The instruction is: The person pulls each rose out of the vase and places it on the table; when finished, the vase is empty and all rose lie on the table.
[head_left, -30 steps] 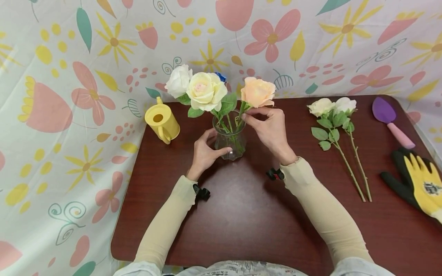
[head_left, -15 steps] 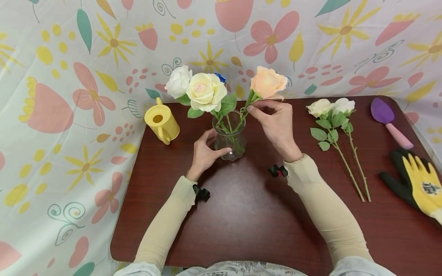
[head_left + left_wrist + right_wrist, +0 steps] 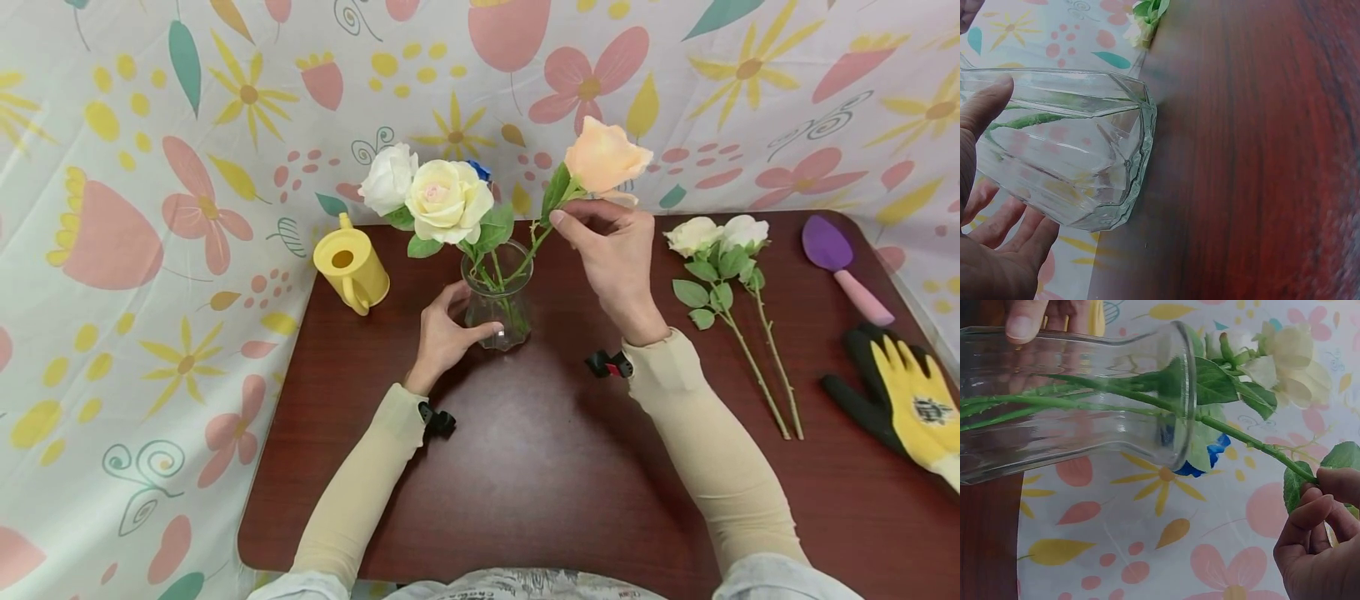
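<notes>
A clear glass vase stands on the dark red-brown table. My left hand holds it from the left, thumb on the near side and fingers around the far side. My right hand pinches the stem of a peach rose just under its bloom. That stem slants out over the vase's rim, its lower part inside the glass. Also in the vase are a pale yellow rose, a white rose and a blue flower, mostly hidden.
A yellow watering can stands left of the vase. To the right lie two white roses, a purple trowel with a pink handle, and yellow-black gloves. A flower-patterned cloth hangs behind the table.
My right hand has moved up and to the right with the peach rose, so more of its stem shows above the rim. The left hand and the vase have stayed put.
</notes>
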A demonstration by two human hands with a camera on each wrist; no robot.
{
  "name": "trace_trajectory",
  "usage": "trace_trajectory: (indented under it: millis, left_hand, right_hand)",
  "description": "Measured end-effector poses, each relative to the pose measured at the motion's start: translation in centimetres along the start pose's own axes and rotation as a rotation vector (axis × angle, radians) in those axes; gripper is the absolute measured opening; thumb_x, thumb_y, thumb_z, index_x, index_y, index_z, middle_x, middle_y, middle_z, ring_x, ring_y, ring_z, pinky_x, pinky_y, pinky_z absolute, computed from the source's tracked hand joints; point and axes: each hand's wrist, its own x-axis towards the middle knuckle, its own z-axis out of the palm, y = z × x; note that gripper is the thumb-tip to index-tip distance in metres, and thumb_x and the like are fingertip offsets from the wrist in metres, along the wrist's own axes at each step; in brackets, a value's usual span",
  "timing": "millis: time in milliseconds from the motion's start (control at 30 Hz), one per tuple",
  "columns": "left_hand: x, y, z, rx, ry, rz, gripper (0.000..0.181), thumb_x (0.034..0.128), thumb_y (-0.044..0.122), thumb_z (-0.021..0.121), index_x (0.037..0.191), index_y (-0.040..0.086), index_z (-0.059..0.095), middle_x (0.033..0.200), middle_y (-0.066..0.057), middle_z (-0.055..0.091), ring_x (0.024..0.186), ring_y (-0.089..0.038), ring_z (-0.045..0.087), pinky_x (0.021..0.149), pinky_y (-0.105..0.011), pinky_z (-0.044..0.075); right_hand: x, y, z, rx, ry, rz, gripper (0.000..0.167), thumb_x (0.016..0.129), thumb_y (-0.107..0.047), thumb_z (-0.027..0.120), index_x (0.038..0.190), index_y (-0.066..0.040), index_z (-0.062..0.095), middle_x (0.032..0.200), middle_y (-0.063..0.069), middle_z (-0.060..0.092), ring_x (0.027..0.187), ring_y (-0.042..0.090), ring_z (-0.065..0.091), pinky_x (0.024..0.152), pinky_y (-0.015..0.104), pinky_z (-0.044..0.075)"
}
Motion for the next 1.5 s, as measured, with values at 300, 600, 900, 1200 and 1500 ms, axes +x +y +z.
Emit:
trace_trajectory:
  millis: [300, 600, 900, 1200, 1500]
  left_hand:
    - [0.0, -0.1, 0.0, 0.004, 0.001, 0.006, 0.079, 0.0791, 0.018, 0.1, 0.147, 0.002, 0.064, 0.141, -0.021, 0.07, 0.134, -0.037, 0.069, 0.115, -0.045, 0.061]
    - [0.0, -0.2, 0.0, -0.003, 0.003, 0.018, 0.078, 0.0789, 0.017, 0.1, 0.147, 0.002, 0.064, 0.14, -0.021, 0.07, 0.133, -0.037, 0.069, 0.115, -0.046, 0.061]
    - [-0.1, -0.2, 0.0, -0.01, 0.008, 0.018, 0.079, 0.0776, 0.015, 0.101, 0.146, 0.001, 0.064, 0.139, -0.022, 0.071, 0.132, -0.038, 0.069, 0.115, -0.046, 0.061]
    - [0.1, -0.2, 0.0, -0.022, 0.015, 0.026, 0.079, 0.0772, 0.015, 0.101, 0.146, 0.001, 0.064, 0.138, -0.022, 0.071, 0.131, -0.039, 0.07, 0.115, -0.048, 0.061]
    - [0.1, -0.2, 0.2, -0.013, 0.011, 0.023, 0.079, 0.0772, 0.015, 0.101, 0.146, 0.001, 0.064, 0.138, -0.022, 0.071, 0.131, -0.038, 0.07, 0.114, -0.046, 0.062]
  right_hand:
    - [0.2, -0.8, -0.7, 0.123, 0.059, 0.0, 0.007, 0.092, 0.003, 0.08, 0.087, -0.001, 0.084, 0.063, -0.006, 0.064, 0.06, 0.012, 0.052, 0.058, 0.027, 0.043]
    - [0.4, -1.6, -1.7, 0.236, 0.129, 0.013, 0.005, 0.09, 0.002, 0.081, 0.086, 0.002, 0.082, 0.062, -0.001, 0.064, 0.061, 0.017, 0.052, 0.061, 0.029, 0.041]
    - [0.8, -2.3, -2.7, 0.399, 0.194, 0.014, 0.008, 0.09, 0.012, 0.077, 0.085, 0.008, 0.08, 0.067, 0.006, 0.07, 0.061, 0.02, 0.052, 0.06, 0.026, 0.048]
    - [1.0, -3.1, -3.6, 0.461, 0.259, -0.014, 0.009, 0.091, 0.014, 0.075, 0.084, 0.009, 0.079, 0.069, 0.008, 0.071, 0.062, 0.018, 0.057, 0.059, 0.023, 0.052]
    - [1.0, -3.2, -5.0, 0.539, 0.322, 0.024, 0.013, 0.09, 0.019, 0.073, 0.083, 0.01, 0.078, 0.067, 0.01, 0.071, 0.057, 0.017, 0.061, 0.056, 0.023, 0.053]
